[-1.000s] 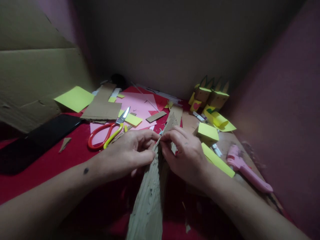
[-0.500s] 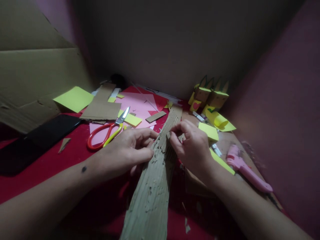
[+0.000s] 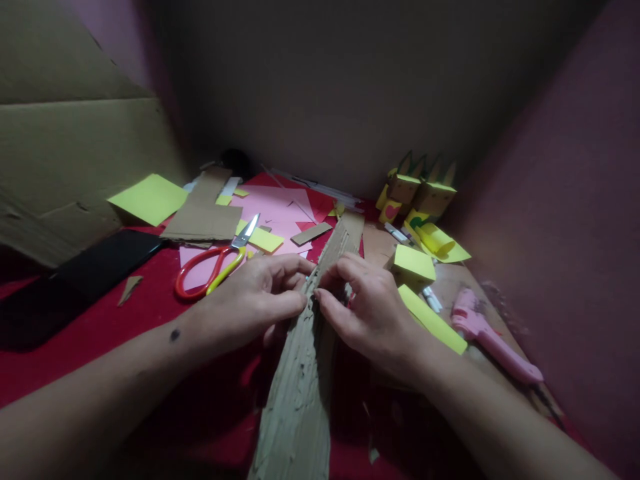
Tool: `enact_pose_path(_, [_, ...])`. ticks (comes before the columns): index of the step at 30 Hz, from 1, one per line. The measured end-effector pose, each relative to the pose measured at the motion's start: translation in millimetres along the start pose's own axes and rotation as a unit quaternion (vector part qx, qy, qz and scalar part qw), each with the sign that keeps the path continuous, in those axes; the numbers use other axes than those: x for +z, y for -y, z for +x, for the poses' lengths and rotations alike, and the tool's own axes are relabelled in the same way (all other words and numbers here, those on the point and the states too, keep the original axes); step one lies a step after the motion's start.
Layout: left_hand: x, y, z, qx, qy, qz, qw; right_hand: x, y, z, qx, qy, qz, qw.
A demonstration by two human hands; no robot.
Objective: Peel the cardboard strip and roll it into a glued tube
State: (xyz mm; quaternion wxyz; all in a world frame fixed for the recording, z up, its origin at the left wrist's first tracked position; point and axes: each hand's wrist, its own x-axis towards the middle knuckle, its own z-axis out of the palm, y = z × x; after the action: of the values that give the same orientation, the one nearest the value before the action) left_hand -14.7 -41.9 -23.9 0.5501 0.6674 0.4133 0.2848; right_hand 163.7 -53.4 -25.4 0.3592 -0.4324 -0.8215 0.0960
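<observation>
A long strip of corrugated cardboard, its face torn and ridged, runs from the lower middle up between my hands. My left hand grips its left edge, thumb on top and the other fingers partly hidden beneath. My right hand is closed in a pinch at the strip's torn surface, close to the left fingertips. Whether a loose shred is in that pinch, I cannot make out. Just beyond my left hand lie scissors with red and yellow handles.
On the red surface lie pink paper sheets, a cardboard piece and a black flat object. To the right are a yellow-topped box, a pink glue gun and small cardboard figures. A large cardboard sheet stands left.
My right hand has moved left and slightly down, closer to my left hand. The strip has tilted and looks narrower between my hands. My left hand has barely moved.
</observation>
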Motion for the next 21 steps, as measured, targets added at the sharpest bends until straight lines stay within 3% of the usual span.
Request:
enact_pose_path(4, [2.3, -0.9, -1.3, -0.001, 0.004, -0.002, 1.0, 0.8, 3.2, 3.0, 0.102, 0.026, 0.056, 0.993])
enact_pose_path(6, [3.1, -0.9, -1.5, -0.004, 0.007, -0.005, 1.0, 2.3, 3.6, 3.6, 0.119, 0.03, 0.068, 0.99])
enact_pose_path(15, [5.4, -0.5, 0.4, -0.003, 0.014, 0.006, 1.0, 13.3, -3.1, 0.1, 0.058, -0.004, 0.017, 0.998])
enact_pose_path(21, [2.3, 0.7, 1.4, -0.025, 0.023, -0.025, 0.999, 8.0, -8.9, 2.7, 0.076, -0.02, 0.044, 0.996])
